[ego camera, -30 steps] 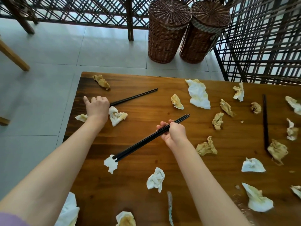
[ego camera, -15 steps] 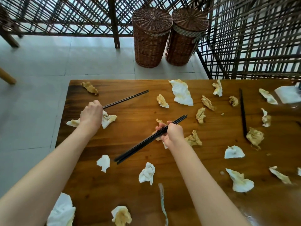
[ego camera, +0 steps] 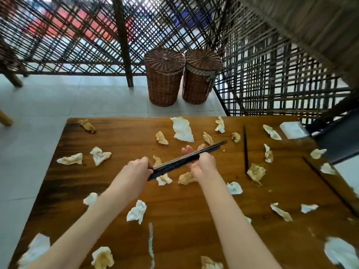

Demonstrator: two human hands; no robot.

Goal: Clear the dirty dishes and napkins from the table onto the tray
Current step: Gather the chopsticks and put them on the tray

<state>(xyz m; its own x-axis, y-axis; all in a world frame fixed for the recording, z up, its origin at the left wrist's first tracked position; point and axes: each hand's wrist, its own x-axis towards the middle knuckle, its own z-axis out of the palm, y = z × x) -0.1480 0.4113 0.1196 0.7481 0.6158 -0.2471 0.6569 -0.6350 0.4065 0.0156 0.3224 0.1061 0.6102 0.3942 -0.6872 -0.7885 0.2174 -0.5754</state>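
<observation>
surface: dark wooden surface (ego camera: 120,183), far edge and far-left corner in view, left edge runs along pale floor tiles (ego camera: 38,105)
room: lattice screen (ego camera: 77,35) behind, two lidded wicker baskets (ego camera: 164,76) on the floor just past the far edge
left hand (ego camera: 137,169): fingers closed on the near end of a bundle of black chopsticks (ego camera: 180,161)
right hand (ego camera: 204,162): fingers wrapped around the same bundle further along; far tips stick out past it, up-right
bundle: held above the surface, near its middle, tilted
napkins: crumpled napkins (ego camera: 136,211) scattered all over the surface, many stained yellow-brown; one large white one (ego camera: 182,129) near the far edge
loose chopstick (ego camera: 245,150): lies on the surface right of the hands, near end touching a stained napkin
right side: dark chair (ego camera: 338,140) against the right edge, white folded item (ego camera: 293,130) at the far-right corner
open room: bare wood at far left of the surface; floor beyond the left edge open
tray: not seen
</observation>
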